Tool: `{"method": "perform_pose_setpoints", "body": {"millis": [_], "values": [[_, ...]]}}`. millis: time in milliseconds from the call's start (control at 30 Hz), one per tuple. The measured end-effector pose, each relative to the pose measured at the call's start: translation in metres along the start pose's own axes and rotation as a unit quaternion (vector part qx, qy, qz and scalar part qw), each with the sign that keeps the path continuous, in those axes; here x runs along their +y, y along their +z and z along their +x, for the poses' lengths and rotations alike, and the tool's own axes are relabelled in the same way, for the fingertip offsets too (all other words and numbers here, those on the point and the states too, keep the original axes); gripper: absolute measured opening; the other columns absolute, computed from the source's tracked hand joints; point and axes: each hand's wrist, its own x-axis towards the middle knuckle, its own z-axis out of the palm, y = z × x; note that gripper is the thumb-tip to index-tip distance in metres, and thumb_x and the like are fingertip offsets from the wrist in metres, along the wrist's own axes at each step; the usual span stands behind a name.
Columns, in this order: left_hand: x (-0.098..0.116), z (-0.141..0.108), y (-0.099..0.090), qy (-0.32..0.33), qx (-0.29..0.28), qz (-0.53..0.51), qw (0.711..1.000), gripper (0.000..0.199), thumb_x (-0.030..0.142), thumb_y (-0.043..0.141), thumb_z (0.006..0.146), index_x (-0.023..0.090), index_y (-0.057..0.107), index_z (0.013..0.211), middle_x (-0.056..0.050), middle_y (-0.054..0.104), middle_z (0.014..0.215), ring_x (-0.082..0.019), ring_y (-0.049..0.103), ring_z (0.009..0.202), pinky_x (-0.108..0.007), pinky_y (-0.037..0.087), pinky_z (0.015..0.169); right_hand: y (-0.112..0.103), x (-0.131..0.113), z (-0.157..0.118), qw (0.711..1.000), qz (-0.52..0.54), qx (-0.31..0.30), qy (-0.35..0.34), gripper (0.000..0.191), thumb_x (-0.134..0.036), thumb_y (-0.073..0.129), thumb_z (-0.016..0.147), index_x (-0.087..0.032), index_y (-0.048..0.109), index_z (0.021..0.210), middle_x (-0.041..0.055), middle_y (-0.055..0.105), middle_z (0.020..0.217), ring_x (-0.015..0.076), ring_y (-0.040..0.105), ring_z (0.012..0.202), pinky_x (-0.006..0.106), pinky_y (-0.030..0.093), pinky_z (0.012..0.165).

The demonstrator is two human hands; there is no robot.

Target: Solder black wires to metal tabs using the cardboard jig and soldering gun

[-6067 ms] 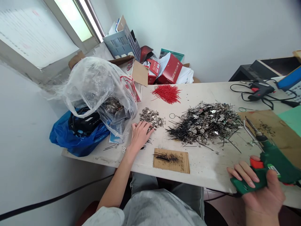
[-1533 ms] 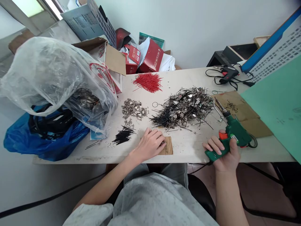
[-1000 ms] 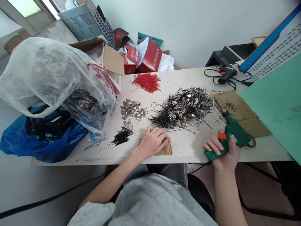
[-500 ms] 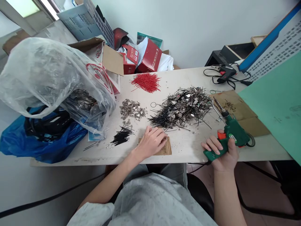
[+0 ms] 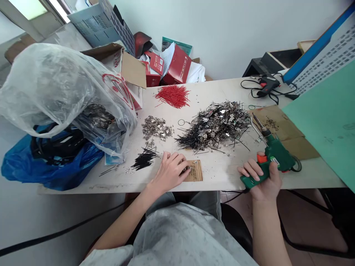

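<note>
My right hand [image 5: 260, 177] is wrapped round the handle of a green soldering gun [image 5: 280, 155] with an orange trigger, its tip and bent metal tube pointing up and away from me. My left hand [image 5: 172, 170] rests over a small brown cardboard piece [image 5: 197, 173] near the table's front edge. Its fingers are curled together, with dark and shiny bits at the fingertips too small to name. A little metal part [image 5: 195, 162] lies on the card's upper edge. Left of that hand lies a bundle of short black wires [image 5: 144, 159], with small metal tabs [image 5: 156, 128] heaped behind it.
A large pile of black wires with metal tabs [image 5: 216, 125] covers the table's middle, and red wires [image 5: 173, 96] lie behind. Plastic bags [image 5: 63, 88] and a carton [image 5: 133, 70] crowd the left. Brown cardboard [image 5: 294, 136] and a black glue gun [image 5: 267, 85] are at right.
My left hand has slid a little to the left along the cardboard piece, uncovering its right part and the metal part there. My right hand holds the soldering gun in nearly the same place.
</note>
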Motion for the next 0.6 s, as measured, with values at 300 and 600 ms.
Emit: {"method": "perform_pose_setpoints", "body": {"millis": [300, 600], "values": [[0.007, 0.006, 0.004, -0.006, 0.009, -0.075, 0.997, 0.022, 0.032, 0.054, 0.107, 0.021, 0.072, 0.101, -0.004, 0.073, 0.1, -0.019, 0.061, 0.095, -0.038, 0.03, 0.085, 0.0, 0.0, -0.001, 1.0, 0.008, -0.005, -0.001, 0.039, -0.042, 0.09, 0.08, -0.028, 0.065, 0.106, -0.0105, 0.027, 0.062, 0.0065, 0.019, 0.049, 0.024, 0.04, 0.054], [0.015, 0.007, 0.014, -0.019, 0.015, -0.095, 0.995, 0.017, 0.031, 0.057, 0.105, 0.02, 0.07, 0.105, -0.004, 0.074, 0.103, -0.02, 0.063, 0.096, -0.037, 0.031, 0.085, 0.001, 0.0, 0.0, 1.0, 0.014, -0.003, -0.004, 0.041, -0.041, 0.091, 0.078, -0.026, 0.066, 0.106, -0.0107, 0.028, 0.062, 0.0074, 0.017, 0.049, 0.025, 0.041, 0.054]]}}
